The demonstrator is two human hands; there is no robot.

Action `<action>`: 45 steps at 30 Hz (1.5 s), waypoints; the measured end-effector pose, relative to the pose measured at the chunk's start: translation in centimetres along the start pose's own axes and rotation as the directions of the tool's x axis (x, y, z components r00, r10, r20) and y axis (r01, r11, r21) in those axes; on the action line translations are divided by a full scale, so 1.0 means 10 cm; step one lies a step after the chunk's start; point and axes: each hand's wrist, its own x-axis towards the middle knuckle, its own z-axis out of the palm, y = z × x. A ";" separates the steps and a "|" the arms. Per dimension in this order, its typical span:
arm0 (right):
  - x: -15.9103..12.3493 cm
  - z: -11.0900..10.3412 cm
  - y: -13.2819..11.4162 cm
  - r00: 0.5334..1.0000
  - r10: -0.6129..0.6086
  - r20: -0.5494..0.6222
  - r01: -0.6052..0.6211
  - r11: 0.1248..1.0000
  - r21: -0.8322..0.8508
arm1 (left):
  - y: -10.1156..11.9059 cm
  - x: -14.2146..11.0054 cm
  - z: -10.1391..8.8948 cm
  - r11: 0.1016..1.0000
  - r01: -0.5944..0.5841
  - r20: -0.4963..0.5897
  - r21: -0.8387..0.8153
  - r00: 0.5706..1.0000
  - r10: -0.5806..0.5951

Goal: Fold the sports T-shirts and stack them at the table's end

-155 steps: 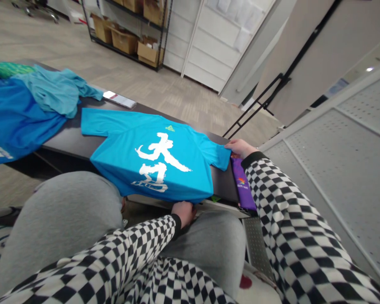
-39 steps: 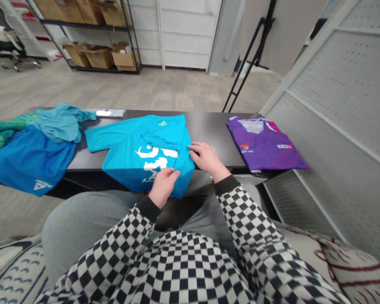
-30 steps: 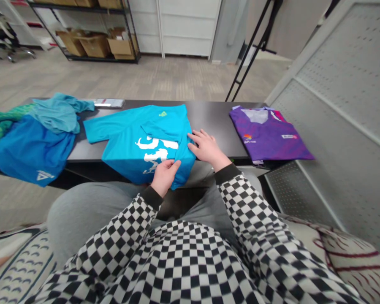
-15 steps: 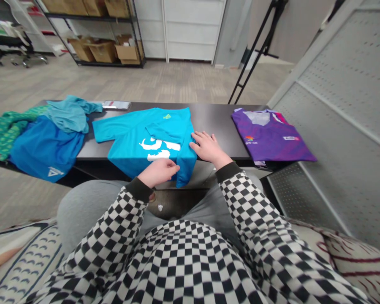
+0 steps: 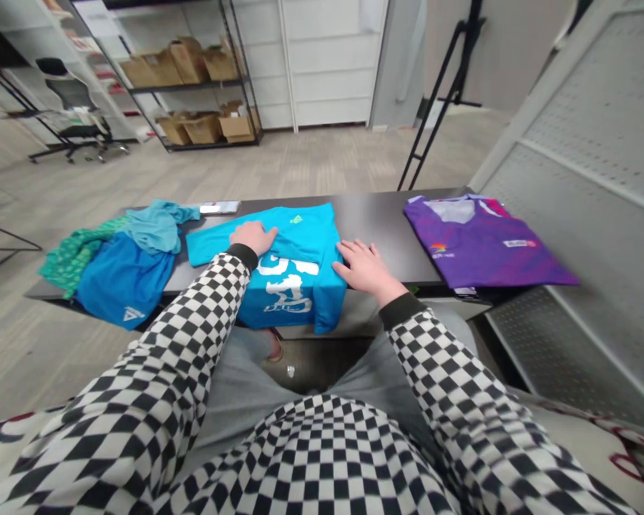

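Note:
A bright blue T-shirt with white lettering lies on the dark table, its right side folded inward and its lower part hanging over the near edge. My left hand rests on the shirt near its left shoulder, fingers lying on the cloth. My right hand lies flat with spread fingers at the shirt's folded right edge, partly on the table. Neither hand grips anything.
A pile of blue and green garments lies at the table's left end, with a small flat pack behind it. A folded purple jersey sits at the right end. A perforated white panel stands to the right; shelves with boxes are behind.
My left hand let go of the shirt's lower folded edge and moved up and left onto the shirt near its left sleeve. My right hand stayed at the right edge.

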 end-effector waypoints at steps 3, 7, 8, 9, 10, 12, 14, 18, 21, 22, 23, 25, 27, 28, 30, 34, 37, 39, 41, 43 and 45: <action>0.00 0.00 0.00 1.000 -0.009 -0.003 0.009 1.000 0.001 | 0.07 0.13 0.08 0.999 -0.027 0.022 -0.036 0.999 0.028; 0.00 0.00 -0.01 1.000 -0.007 -0.008 0.007 1.000 0.005 | 0.12 0.30 0.08 0.991 -0.082 0.072 -0.101 0.993 0.090; -0.01 0.00 -0.01 1.000 -0.006 -0.008 0.006 1.000 0.005 | 0.13 0.33 0.06 0.989 -0.093 0.065 -0.116 0.993 0.101; -0.01 -0.01 -0.01 1.000 -0.006 -0.009 0.006 1.000 0.006 | 0.13 0.36 0.03 0.987 -0.095 0.050 -0.128 0.993 0.102; -0.01 -0.01 -0.02 1.000 -0.007 -0.009 0.007 1.000 0.005 | 0.13 0.39 0.00 0.987 -0.090 0.029 -0.135 0.995 0.094; -0.01 -0.02 -0.03 1.000 -0.008 -0.008 0.008 1.000 0.002 | 0.11 0.42 -0.05 0.988 -0.076 -0.003 -0.132 0.997 0.077; -0.02 -0.03 -0.04 1.000 -0.011 -0.011 0.011 1.000 0.002 | 0.09 0.43 -0.07 0.993 -0.067 0.010 -0.096 0.998 0.068; -0.02 -0.03 -0.04 1.000 -0.012 -0.020 0.012 1.000 0.007 | 0.09 0.36 -0.03 0.996 -0.071 0.046 0.046 0.997 0.069; -0.01 0.00 -0.02 1.000 -0.015 -0.027 0.016 1.000 0.009 | 0.16 0.26 0.03 0.978 -0.198 -0.071 0.060 0.977 0.202; -0.01 0.00 -0.02 1.000 -0.018 -0.026 0.018 1.000 0.007 | 0.20 0.22 0.04 0.960 -0.280 -0.092 0.032 0.955 0.282; 0.00 0.01 -0.02 1.000 -0.019 -0.024 0.019 1.000 0.002 | 0.25 0.19 0.06 0.929 -0.370 -0.084 -0.005 0.926 0.369; 0.00 0.01 -0.03 1.000 -0.017 -0.019 0.017 1.000 -0.015 | 0.36 0.15 0.10 0.846 -0.525 -0.018 -0.089 0.850 0.526; -0.01 0.01 -0.05 1.000 -0.014 -0.021 0.014 0.999 -0.031 | 0.52 0.15 0.15 0.779 -0.609 0.040 -0.151 0.783 0.620; -0.01 0.00 -0.06 1.000 -0.013 -0.027 0.012 0.999 -0.035 | 0.62 0.17 0.18 0.761 -0.627 0.054 -0.166 0.765 0.642; -0.03 -0.01 -0.08 0.999 -0.012 -0.038 0.011 0.999 -0.035 | 0.85 0.22 0.26 0.748 -0.641 0.066 -0.172 0.750 0.658; -0.05 -0.03 -0.09 0.999 -0.017 -0.041 0.015 0.999 -0.031 | 1.32 0.38 0.43 0.772 -0.622 0.137 -0.130 0.760 0.635; -0.05 -0.02 -0.09 0.999 -0.023 -0.041 0.021 0.999 -0.040 | 1.57 0.48 0.53 0.813 -0.578 0.207 -0.075 0.788 0.579; -0.05 -0.01 -0.08 0.998 -0.022 -0.051 0.020 0.999 -0.048 | 1.65 0.53 0.59 0.835 -0.547 0.223 -0.066 0.807 0.546; -0.06 -0.01 -0.09 0.997 -0.029 -0.065 0.026 0.998 -0.050 | 1.70 0.57 0.62 0.843 -0.533 0.228 -0.078 0.813 0.535; -0.06 -0.01 -0.09 0.996 -0.035 -0.077 0.031 0.998 -0.048 | 1.72 0.62 0.65 0.844 -0.530 0.217 -0.081 0.817 0.534; -0.06 -0.02 -0.09 0.996 -0.032 -0.079 0.028 0.999 -0.044 | 1.73 0.65 0.66 0.847 -0.527 0.201 -0.072 0.824 0.530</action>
